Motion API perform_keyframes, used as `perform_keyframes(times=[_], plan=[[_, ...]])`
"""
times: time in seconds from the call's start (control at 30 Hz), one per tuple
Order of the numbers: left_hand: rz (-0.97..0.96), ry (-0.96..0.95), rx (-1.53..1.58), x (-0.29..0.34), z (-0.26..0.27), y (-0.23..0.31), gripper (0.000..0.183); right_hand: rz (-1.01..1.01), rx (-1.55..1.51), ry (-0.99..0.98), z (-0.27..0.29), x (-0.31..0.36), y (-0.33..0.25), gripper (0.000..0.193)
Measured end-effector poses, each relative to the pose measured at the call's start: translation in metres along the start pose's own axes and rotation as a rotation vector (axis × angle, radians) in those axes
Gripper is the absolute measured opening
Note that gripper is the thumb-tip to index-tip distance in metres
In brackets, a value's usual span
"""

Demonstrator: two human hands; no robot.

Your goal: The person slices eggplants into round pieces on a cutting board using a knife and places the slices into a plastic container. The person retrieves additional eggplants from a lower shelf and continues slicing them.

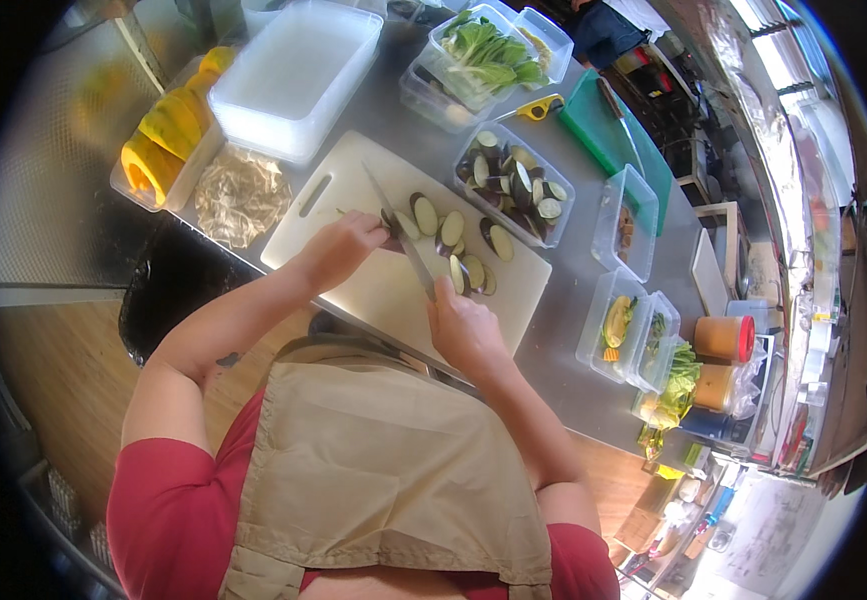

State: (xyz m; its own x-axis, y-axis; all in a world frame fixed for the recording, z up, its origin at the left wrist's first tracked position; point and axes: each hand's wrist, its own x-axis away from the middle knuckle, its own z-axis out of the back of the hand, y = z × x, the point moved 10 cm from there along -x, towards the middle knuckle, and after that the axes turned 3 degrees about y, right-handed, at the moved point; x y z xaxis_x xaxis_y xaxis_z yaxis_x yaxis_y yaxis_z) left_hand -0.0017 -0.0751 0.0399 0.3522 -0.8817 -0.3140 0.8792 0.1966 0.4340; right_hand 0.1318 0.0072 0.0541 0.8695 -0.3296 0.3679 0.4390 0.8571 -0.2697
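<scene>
A white cutting board [373, 290] lies at an angle on the metal counter in front of me. My right hand [465, 328] grips a long kitchen knife [405, 232], its blade slanting up and left across the board. On the blade's left side, my left hand [355, 238] is closed with its fingertips on a dark-skinned piece of eggplant [391, 243], mostly hidden by the fingers. Several oval eggplant slices [424, 216], pale inside with purple-black skin, lie to the right of the blade. Beyond the board, a clear plastic container [562, 226] holds many cut eggplant pieces [518, 183].
Pumpkin pieces [175, 122] fill a container at the left, by stacked clear tubs [298, 75] and crumpled plastic [241, 197]. Leafy greens [483, 50] and yellow-handled scissors [539, 107] lie behind. A green cutting board [593, 115] and smaller containers [625, 222] stand to the right.
</scene>
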Motion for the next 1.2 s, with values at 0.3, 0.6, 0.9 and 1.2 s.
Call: perform_keyframes(times=[0.3, 0.6, 0.9, 1.2], plan=[[-0.068, -0.015, 0.030, -0.001, 0.001, -0.003, 0.023, -0.024, 0.089, -0.170, -0.008, 0.045, 0.023, 0.024], [-0.096, -0.042, 0.061, -0.002, 0.000, -0.006, 0.024, -0.030, 0.131, -0.077, -0.020, 0.041, 0.032, 0.027], [-0.149, 0.076, 0.037, 0.002, 0.007, -0.001, 0.014, -0.038, 0.070, -0.162, -0.044, 0.026, 0.036, 0.024], [-0.016, 0.127, 0.050, 0.007, 0.013, -0.017, 0.026, 0.023, -0.037, 0.045, 0.000, -0.038, -0.016, 0.027]])
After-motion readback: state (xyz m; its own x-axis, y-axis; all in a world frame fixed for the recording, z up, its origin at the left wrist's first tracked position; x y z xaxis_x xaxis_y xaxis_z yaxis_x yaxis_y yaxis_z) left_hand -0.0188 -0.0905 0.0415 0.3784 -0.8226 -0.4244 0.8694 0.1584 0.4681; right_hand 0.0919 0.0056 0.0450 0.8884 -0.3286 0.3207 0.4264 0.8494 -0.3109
